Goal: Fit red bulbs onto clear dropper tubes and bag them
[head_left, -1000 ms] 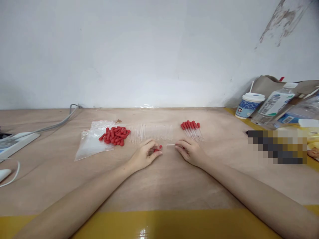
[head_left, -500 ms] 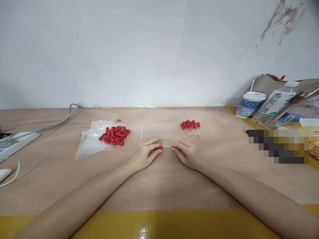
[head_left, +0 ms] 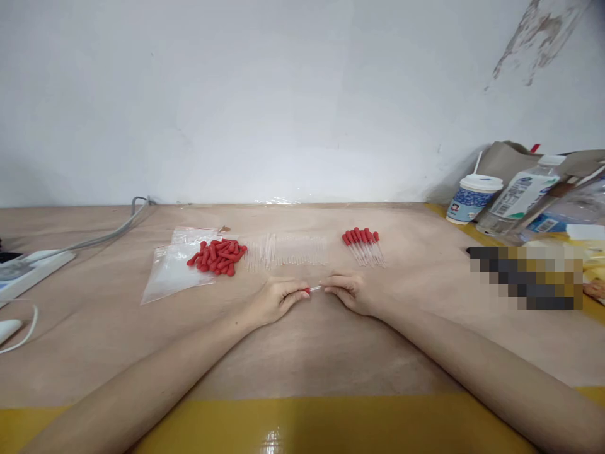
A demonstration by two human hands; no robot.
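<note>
Between my hands, low over the table, is a glass dropper tube (head_left: pixel 315 288) with its left end at a red rubber bulb (head_left: pixel 307 291). My left hand (head_left: pixel 278 299) pinches the bulb, covering most of it. The fingers of my right hand (head_left: pixel 352 292) are closed on the tube's right end. Beyond my left hand lies a heap of loose red bulbs (head_left: pixel 217 256). A row of bare glass tubes (head_left: pixel 300 250) is laid out behind my hands. To the right, several droppers with red bulbs fitted (head_left: pixel 363 244) lie side by side.
Clear plastic zip bags (head_left: pixel 170 271) lie partly under the red heap. At the left are a white power strip (head_left: pixel 38 271) and grey cables (head_left: pixel 108 234). A paper cup (head_left: pixel 474 198), a plastic bottle (head_left: pixel 522 195) and bags crowd the right side. A wall stands behind the table.
Both hands have come slightly nearer to me with the bulb and tube. My left fingers have closed further over the bulb, and less of the tube shows between my hands.
</note>
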